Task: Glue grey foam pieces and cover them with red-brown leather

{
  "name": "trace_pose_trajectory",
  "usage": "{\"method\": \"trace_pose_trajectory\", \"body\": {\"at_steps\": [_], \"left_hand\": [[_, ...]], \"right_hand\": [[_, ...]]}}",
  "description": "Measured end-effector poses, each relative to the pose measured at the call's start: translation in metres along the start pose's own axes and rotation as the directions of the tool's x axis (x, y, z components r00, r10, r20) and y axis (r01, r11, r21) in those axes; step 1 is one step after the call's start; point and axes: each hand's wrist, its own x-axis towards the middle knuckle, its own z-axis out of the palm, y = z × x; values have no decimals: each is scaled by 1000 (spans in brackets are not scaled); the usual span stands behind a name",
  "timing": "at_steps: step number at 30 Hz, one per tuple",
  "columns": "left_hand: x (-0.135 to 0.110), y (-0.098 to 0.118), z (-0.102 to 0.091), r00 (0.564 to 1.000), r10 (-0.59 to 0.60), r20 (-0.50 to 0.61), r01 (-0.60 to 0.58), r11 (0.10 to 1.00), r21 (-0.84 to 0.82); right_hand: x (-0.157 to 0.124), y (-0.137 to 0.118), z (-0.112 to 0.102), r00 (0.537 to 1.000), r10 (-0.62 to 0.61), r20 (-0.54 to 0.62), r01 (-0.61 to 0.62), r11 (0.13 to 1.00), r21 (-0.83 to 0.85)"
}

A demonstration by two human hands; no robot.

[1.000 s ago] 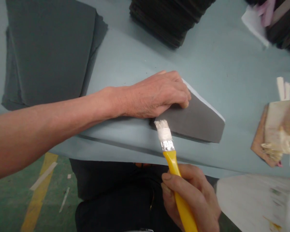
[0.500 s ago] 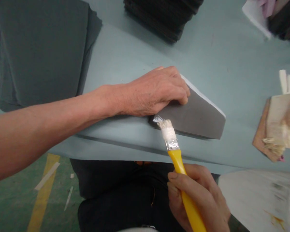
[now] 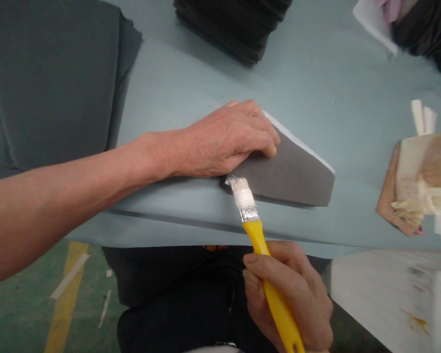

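A grey wedge-shaped sheet [image 3: 297, 175] with a white underside lies on the pale blue table [image 3: 191, 93]. My left hand [image 3: 226, 142] presses down on its left part, fingers curled over the sheet. My right hand [image 3: 290, 299] is closed round the yellow handle of a paintbrush [image 3: 255, 230]. The brush's whitish bristles touch the sheet's near left corner, just below my left hand.
A pile of dark grey sheets [image 3: 51, 78] lies at the far left, a black stack [image 3: 235, 24] at the far middle. A glue-caked board [image 3: 422, 176] sits at the right, a white container [image 3: 393, 294] at the lower right. The table's near edge runs above my lap.
The brush tip has slid a little left along the sheet's near edge. My left hand stays on the sheet. The view has shifted slightly.
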Motion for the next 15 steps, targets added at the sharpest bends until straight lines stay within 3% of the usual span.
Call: {"method": "trace_pose_trajectory", "body": {"at_steps": [3,8,12,15], "left_hand": [[1,0,-1,1000,1,-9,-1,1000,-19],[1,1,-4,1000,21,24,-21,1000,2],[1,2,-6,998,29,61,-32,998,51],[2,2,-7,997,34,63,-38,997,65]], "right_hand": [[8,-6,10,997,2,-82,-1,1000,12],[13,-12,22,993,-2,-114,7,999,44],[13,-14,16,1000,13,19,-15,994,111],[13,-17,9,999,-13,42,8,990,137]]}}
